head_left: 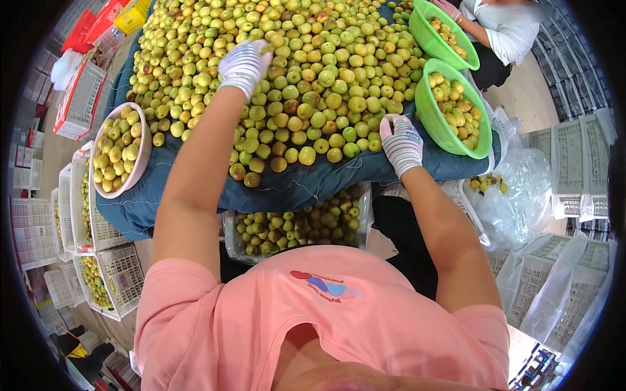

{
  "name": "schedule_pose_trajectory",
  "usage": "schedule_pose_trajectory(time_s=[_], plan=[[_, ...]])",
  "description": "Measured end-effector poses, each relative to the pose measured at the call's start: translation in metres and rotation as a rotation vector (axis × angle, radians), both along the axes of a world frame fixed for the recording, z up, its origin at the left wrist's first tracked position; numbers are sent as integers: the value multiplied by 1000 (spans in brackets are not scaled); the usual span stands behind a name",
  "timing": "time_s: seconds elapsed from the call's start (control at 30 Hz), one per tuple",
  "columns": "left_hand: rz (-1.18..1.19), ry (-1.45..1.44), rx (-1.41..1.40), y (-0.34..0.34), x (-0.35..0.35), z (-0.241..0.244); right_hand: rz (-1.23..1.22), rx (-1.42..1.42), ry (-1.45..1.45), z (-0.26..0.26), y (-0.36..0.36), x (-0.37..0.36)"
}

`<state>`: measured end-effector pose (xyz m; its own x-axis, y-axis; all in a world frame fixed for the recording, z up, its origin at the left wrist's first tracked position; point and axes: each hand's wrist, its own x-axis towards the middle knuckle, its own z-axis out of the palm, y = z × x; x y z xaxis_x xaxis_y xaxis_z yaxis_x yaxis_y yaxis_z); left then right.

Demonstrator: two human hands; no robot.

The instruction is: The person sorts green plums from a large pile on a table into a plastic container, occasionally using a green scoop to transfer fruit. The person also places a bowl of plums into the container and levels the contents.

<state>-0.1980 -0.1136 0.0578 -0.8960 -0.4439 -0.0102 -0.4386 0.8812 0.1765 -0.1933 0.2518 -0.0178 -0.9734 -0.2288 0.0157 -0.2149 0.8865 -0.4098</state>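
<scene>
A broad heap of small round yellow-green fruits (337, 100), some with brown or reddish patches, lies on a table covered with dark blue cloth (274, 193). Over the left part of the heap reaches my left hand (244, 66), in a striped white knit glove. Its fingertips are among the fruits, and whether they grip one is unclear. My right hand (402, 141), gloved alike, rests with bent fingers at the heap's near right edge; its palm is hidden. Beside it stands a green plastic basket (481, 132) of fruits. A pink basket (142, 161) of fruits is at the table's left corner.
Another green basket (420, 24) is by a co-worker's gloved hand (447, 9). Below the table edge sits a lined crate (364, 215) of fruits. White crates (117, 273) stand at left; stacked crates (572, 161) and clear plastic sheeting (518, 190) are at right.
</scene>
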Motion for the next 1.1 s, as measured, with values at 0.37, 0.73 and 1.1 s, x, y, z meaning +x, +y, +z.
schedule_pose_trajectory(time_s=[0.37, 0.73, 1.1], plan=[[-77, -255, -12, -48, -22, -20, -1, -13, 19, -5, 2, -3], [-80, -407, -88, -13, -33, -1, 19, -17, 53, -5, 4, -4], [159, 658, 1548, -58, 27, -33, 23, -30, 101, -9, 4, -4]])
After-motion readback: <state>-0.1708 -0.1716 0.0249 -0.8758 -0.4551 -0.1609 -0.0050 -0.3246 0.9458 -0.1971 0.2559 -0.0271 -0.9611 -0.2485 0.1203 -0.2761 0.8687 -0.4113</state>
